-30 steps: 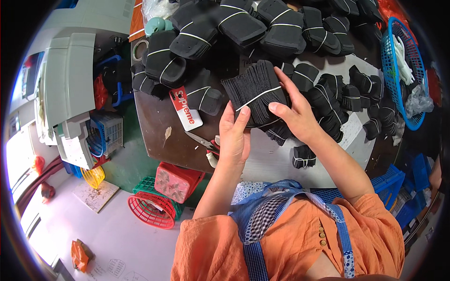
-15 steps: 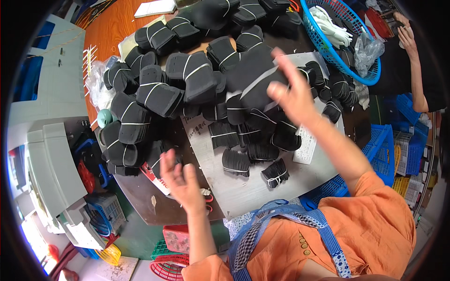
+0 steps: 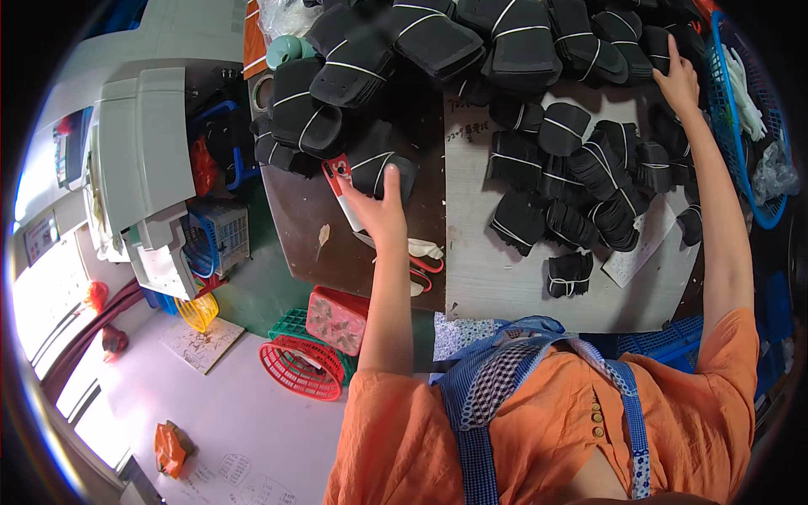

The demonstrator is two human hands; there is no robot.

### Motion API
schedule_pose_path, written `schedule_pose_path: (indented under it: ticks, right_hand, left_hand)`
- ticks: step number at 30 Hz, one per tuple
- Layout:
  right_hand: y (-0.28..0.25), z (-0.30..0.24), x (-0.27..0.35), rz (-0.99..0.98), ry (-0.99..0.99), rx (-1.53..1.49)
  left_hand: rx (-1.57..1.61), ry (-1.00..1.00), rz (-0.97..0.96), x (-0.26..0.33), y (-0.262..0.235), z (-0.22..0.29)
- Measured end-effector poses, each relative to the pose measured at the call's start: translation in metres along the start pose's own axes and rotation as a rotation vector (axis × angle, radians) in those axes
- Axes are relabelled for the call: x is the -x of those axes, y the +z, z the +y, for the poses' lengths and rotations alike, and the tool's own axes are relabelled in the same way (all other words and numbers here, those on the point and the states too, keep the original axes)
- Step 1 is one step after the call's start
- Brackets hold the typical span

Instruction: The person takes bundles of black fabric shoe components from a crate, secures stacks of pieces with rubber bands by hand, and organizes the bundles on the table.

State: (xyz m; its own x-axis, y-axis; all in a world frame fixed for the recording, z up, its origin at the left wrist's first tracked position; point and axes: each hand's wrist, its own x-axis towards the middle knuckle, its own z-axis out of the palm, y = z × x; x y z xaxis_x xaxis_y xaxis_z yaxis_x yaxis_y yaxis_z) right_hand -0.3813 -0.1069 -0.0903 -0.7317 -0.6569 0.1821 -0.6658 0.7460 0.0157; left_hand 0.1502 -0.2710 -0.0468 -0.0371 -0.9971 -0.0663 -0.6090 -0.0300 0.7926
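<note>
My left hand [image 3: 379, 210] reaches to the near end of a banded bundle of black flat pieces [image 3: 387, 156]. Its thumb stands apart from the fingers, which lie beside a red-and-white flat object [image 3: 343, 198]. At the far right my right hand [image 3: 682, 86] is closed around the side of another black bundle [image 3: 656, 46], index finger stretched along it. Some of its other fingers are hidden. Large black bundles [image 3: 522, 42] with white bands are piled along the far side. Smaller black bundles [image 3: 516, 160] lie across the pale board [image 3: 480, 286].
A blue basket [image 3: 730, 139] with white gloves [image 3: 742, 97] stands at the right. Red-handled scissors [image 3: 427, 269] lie near the table's front edge. A white card [image 3: 627, 261] is partly under the small bundles. Red and green baskets [image 3: 303, 370] stand below the table at left.
The view has shifted, showing more of the left floor area. My right hand has moved right, from a large bundle over the middle to the far-right pile. My left hand stays near the red-and-white object.
</note>
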Motion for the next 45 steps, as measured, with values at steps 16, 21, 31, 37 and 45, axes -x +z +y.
schedule_pose_path:
  ticks: [16, 21, 31, 37, 45]
  right_hand:
    - [0.011, 0.030, -0.014, -0.144, -0.058, -0.109]
    - [0.007, 0.056, -0.017, -0.115, -0.214, -0.440]
    - [-0.127, -0.062, 0.211, 0.453, 0.093, -0.960]
    - [-0.180, -0.072, 0.433, 0.289, 0.199, -1.025]
    - [-0.171, 0.012, 0.636, 0.416, 1.185, -0.840]
  left_hand:
    - [-0.050, 0.304, -0.022, 0.036, 0.029, 0.025]
    - [-0.138, 0.356, -0.137, 0.021, 0.033, 0.030]
    - [0.609, -0.398, -0.455, -0.029, 0.057, 0.018]
    - [0.098, -0.188, -0.177, -0.080, 0.029, -0.003]
    - [-0.013, 0.972, -0.942, 0.195, 0.085, 0.136]
